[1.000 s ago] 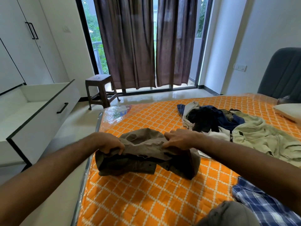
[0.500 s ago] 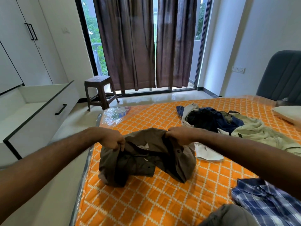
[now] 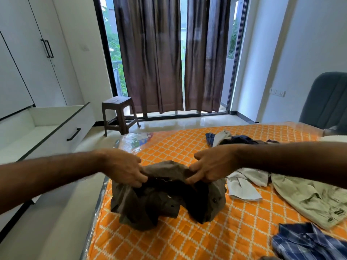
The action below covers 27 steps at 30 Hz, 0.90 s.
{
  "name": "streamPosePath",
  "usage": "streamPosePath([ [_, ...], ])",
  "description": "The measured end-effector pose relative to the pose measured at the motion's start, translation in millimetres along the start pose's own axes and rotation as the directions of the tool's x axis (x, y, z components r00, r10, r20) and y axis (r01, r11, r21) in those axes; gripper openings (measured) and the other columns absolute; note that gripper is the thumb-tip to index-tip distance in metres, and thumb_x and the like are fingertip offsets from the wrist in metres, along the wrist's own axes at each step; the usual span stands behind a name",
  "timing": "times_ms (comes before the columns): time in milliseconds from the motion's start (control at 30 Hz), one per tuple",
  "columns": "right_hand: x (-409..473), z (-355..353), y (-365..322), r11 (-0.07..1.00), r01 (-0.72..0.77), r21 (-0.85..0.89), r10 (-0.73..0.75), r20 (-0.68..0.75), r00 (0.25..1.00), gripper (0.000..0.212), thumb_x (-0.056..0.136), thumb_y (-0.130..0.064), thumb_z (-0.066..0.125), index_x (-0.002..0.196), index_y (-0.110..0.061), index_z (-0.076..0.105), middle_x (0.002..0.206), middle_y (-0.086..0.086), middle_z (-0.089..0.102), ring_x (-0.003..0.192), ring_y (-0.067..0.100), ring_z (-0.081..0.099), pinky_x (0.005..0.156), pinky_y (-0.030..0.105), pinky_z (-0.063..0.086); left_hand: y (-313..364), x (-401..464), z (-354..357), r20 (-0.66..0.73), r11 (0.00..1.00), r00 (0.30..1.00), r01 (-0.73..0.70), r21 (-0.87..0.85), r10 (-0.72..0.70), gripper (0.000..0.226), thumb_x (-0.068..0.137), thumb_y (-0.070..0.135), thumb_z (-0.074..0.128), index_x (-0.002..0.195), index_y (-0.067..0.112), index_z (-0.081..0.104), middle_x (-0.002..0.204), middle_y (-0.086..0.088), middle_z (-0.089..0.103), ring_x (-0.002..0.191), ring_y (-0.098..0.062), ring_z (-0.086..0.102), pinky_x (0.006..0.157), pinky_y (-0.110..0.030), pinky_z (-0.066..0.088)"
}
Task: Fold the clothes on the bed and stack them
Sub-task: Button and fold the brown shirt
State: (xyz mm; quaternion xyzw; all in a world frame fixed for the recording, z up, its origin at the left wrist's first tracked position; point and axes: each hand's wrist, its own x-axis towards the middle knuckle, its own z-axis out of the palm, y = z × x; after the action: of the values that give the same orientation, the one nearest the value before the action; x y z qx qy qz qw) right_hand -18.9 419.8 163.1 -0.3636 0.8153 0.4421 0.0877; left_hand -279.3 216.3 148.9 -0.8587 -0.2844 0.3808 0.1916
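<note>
A crumpled brown shirt (image 3: 165, 201) hangs bunched over the near left part of the orange quilted bed (image 3: 187, 239), its lower folds resting on the cover. My left hand (image 3: 124, 167) pinches its top edge on the left and my right hand (image 3: 212, 166) pinches the same edge on the right, a short gap apart. To the right lie a white garment (image 3: 244, 186), a pale khaki shirt (image 3: 308, 199) and a blue plaid shirt (image 3: 308, 243). Farther back sits a heap of dark and white clothes (image 3: 231, 139).
An open white drawer (image 3: 56, 128) juts out from the wardrobe on the left, close to the bed's edge. A brown plastic stool (image 3: 118, 113) stands before the curtained glass door. A grey headboard (image 3: 326, 106) and a pillow are at the far right.
Both hands have raised the brown shirt's top edge off the bed and drawn it a little wider apart; the shirt now hangs open below them. The camera has tilted upward.
</note>
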Motion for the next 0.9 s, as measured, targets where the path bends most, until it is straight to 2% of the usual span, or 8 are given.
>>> streamPosePath([
  [133, 19, 12, -27, 0.97, -0.06, 0.236, 0.024, 0.152, 0.988, 0.01, 0.088, -0.011, 0.068, 0.096, -0.015, 0.073, 0.097, 0.002, 0.065, 0.086, 0.022, 0.063, 0.046, 0.029, 0.032, 31, 11, 12, 0.055, 0.987, 0.998, 0.039, -0.155, -0.031, 0.025, 0.095, 0.01, 0.048, 0.119, 0.018, 0.043, 0.106, -0.009, 0.055, 0.083, -0.035, 0.064, 0.056, -0.042, 0.053],
  [233, 20, 4, -19, 0.946, -0.162, 0.28, 0.086, 0.265, 0.96, 0.015, 0.091, -0.008, 0.062, 0.102, -0.011, 0.071, 0.1, 0.008, 0.068, 0.086, 0.028, 0.066, 0.052, 0.033, 0.04, -5, 1, -1, 0.099, 0.929, 0.972, 0.232, -0.287, -0.212, 0.027, 0.101, 0.012, 0.047, 0.126, 0.019, 0.042, 0.116, -0.012, 0.056, 0.098, -0.034, 0.061, 0.075, -0.046, 0.054],
  [400, -52, -31, 112, 0.705, -0.55, 0.448, 0.54, 0.164, 0.825, 0.015, 0.093, -0.013, 0.061, 0.104, -0.006, 0.07, 0.099, 0.017, 0.068, 0.086, 0.036, 0.066, 0.074, 0.044, 0.053, -129, -75, -47, -0.038, 0.631, 0.711, 0.598, -0.494, -0.703, 0.024, 0.097, 0.044, 0.057, 0.119, 0.039, 0.05, 0.112, 0.005, 0.064, 0.102, -0.016, 0.066, 0.087, -0.032, 0.052],
  [467, -89, -58, 162, 0.638, -0.635, 0.436, 0.673, 0.084, 0.735, 0.01, 0.093, -0.011, 0.063, 0.096, -0.005, 0.07, 0.098, 0.015, 0.068, 0.089, 0.035, 0.065, 0.079, 0.046, 0.053, -164, -92, -89, -0.135, 0.603, 0.623, 0.644, -0.471, -0.771, 0.009, 0.102, 0.037, 0.052, 0.109, 0.033, 0.053, 0.089, 0.018, 0.056, 0.078, 0.007, 0.058, 0.072, -0.019, 0.043],
  [567, -128, -105, 208, 0.547, -0.751, 0.37, 0.763, 0.149, 0.629, 0.013, 0.096, -0.019, 0.063, 0.102, -0.01, 0.072, 0.104, 0.008, 0.067, 0.099, 0.024, 0.061, 0.086, 0.042, 0.051, -201, -117, -144, -0.336, 0.611, 0.51, 0.661, -0.436, -0.792, 0.025, 0.103, 0.047, 0.038, 0.109, 0.026, 0.051, 0.09, 0.011, 0.062, 0.077, -0.008, 0.063, 0.069, -0.021, 0.044],
  [667, -146, -135, 229, 0.576, -0.778, 0.25, 0.76, 0.187, 0.623, 0.016, 0.093, -0.023, 0.069, 0.108, -0.019, 0.072, 0.106, 0.0, 0.067, 0.101, 0.017, 0.06, 0.084, 0.032, 0.052, -227, -140, -169, -0.39, 0.589, 0.448, 0.686, -0.427, -0.804, 0.039, 0.098, 0.054, 0.035, 0.111, 0.023, 0.054, 0.098, 0.001, 0.063, 0.086, -0.014, 0.06, 0.075, -0.032, 0.052],
  [800, -160, -164, 246, 0.643, -0.76, 0.093, 0.75, 0.123, 0.65, 0.023, 0.088, -0.024, 0.074, 0.111, -0.026, 0.072, 0.115, -0.006, 0.064, 0.11, 0.015, 0.056, 0.09, 0.036, 0.055, -242, -161, -204, -0.464, 0.536, 0.333, 0.727, -0.428, -0.821, 0.009, 0.103, 0.032, 0.049, 0.103, 0.023, 0.05, 0.089, 0.005, 0.058, 0.076, -0.01, 0.057, 0.068, -0.023, 0.042],
  [900, -171, -194, 251, 0.67, -0.742, -0.008, 0.738, 0.108, 0.666, 0.024, 0.088, -0.023, 0.073, 0.112, -0.027, 0.072, 0.121, -0.007, 0.064, 0.115, 0.014, 0.05, 0.095, 0.034, 0.051, -247, -174, -213, -0.5, 0.492, 0.23, 0.72, -0.49, -0.835, 0.021, 0.101, 0.043, 0.042, 0.102, 0.023, 0.05, 0.086, 0.004, 0.063, 0.07, -0.008, 0.061, 0.065, -0.023, 0.048],
])
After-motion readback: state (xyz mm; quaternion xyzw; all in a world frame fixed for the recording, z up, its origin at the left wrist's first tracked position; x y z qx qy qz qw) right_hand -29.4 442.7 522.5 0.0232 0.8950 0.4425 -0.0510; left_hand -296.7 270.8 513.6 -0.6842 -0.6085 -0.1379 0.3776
